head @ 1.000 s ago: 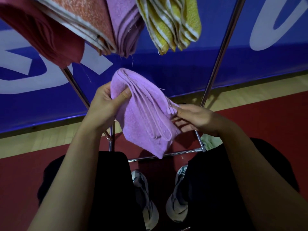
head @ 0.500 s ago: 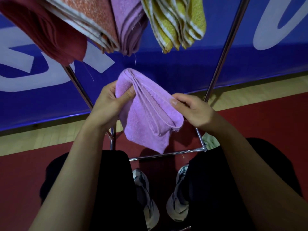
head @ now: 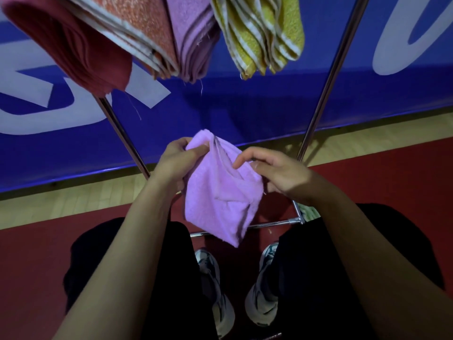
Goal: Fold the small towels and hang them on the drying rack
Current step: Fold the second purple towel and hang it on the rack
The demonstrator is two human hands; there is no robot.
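Towels, total 5. Hung above the held lilac towel (head: 220, 192): 4, i.e. 1 dark red (head: 73, 52), 1 orange w/ pale edge (head: 137, 33), 1 lilac (head: 193, 38), 1 yellow-striped (head: 262, 33).
Held: 1.
Hands on it: 2, left hand (head: 175, 164) + right hand (head: 282, 174).
Rack uprights (head: 328, 79) behind it: 2; low crossbars: 1.
Shoes (head: 213, 290) below it: 2.
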